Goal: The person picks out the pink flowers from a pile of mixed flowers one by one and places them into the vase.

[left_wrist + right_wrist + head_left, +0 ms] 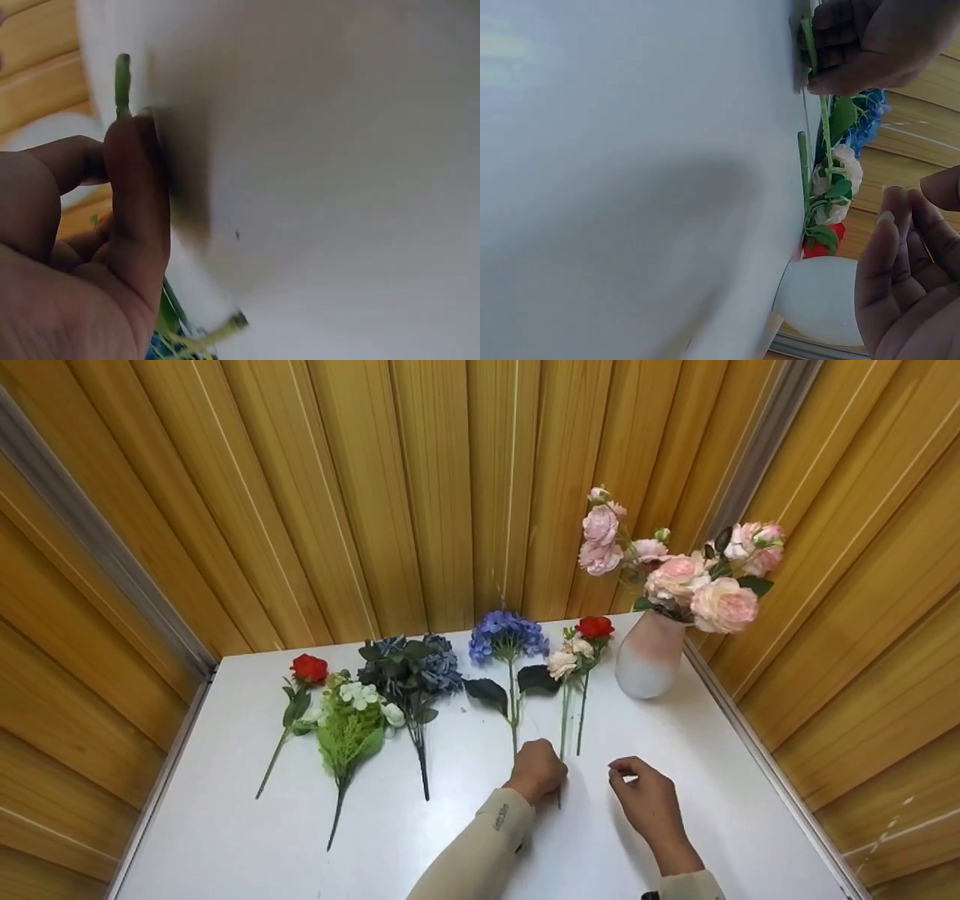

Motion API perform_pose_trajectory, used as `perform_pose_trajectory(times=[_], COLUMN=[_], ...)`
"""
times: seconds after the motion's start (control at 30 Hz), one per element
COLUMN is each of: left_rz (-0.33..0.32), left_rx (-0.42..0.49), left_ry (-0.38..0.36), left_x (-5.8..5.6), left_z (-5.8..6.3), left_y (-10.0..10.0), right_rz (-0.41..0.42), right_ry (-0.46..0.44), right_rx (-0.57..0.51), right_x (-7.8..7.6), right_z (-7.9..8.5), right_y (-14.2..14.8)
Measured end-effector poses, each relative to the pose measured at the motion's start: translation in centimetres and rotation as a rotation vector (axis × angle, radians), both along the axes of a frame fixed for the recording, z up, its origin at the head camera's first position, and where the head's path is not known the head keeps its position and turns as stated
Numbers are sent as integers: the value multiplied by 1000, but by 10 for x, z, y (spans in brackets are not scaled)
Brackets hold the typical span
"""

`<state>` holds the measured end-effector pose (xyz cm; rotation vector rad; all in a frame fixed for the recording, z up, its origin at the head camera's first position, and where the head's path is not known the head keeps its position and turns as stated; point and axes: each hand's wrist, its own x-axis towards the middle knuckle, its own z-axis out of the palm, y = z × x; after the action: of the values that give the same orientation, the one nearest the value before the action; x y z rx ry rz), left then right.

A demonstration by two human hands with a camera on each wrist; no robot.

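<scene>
My left hand (pixel 538 772) is low over the table, pinching the lower stem of a cream artificial flower (pixel 562 665). In the left wrist view the green stem end (pixel 122 82) pokes out past the thumb and fingertips. The right wrist view shows the same cream flower (pixel 843 176) at the far end of that stem. To the right, my right hand (pixel 651 802) hovers with loosely bent fingers and nothing between them. A red rose (pixel 595 628) lies just right of the cream flower, its stem running alongside. On the left is a blue-purple hydrangea (pixel 506 636) with two dark leaves.
A pink-and-white vase (pixel 649 656) with pink roses (pixel 690 577) stands at the back right. Further left lie a dark blue bunch (pixel 412 667), a green-and-white spray (pixel 349 724) and another red rose (pixel 309 668). Wood-look panels (pixel 435 495) surround the white table (pixel 247 847).
</scene>
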<state>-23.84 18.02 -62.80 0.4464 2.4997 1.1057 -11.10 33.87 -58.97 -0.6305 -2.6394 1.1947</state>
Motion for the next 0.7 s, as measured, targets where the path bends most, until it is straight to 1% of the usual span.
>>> perform_pose_trajectory(times=[0.03,0.13,0.2,0.3,0.37,0.4,0.47,0.53,0.63,0.7], left_rz=[-5,-25,-40,-60,-67,-67,-71,-79,-91,-96], left_rx=[45,197,298,410,463,475,498,514,514,502], left_ry=[-38,-99,-174,-320,-416,-451,-486,-491,-453,-411], left_x=[4,17,29,50,64,72,86,98,109,112], left_z=[8,21,28,35,37,37,37,36,34,32], left_y=[-10,-39,-56,-77,-86,-90,-96,-102,-109,-112], right_rz=[1,15,23,28,14,5,-20,-32,-13,14], right_ry=[3,4,6,2,6,9,16,21,22,21], right_rx=[-3,-24,-53,-108,-164,-199,-287,-387,-519,-555], right_x=[-1,-5,-10,-16,-19,-21,-23,-25,-31,-33], right_z=[2,10,17,26,32,35,40,44,48,52], right_y=[-2,-5,-7,-10,-11,-11,-15,-20,-30,-35])
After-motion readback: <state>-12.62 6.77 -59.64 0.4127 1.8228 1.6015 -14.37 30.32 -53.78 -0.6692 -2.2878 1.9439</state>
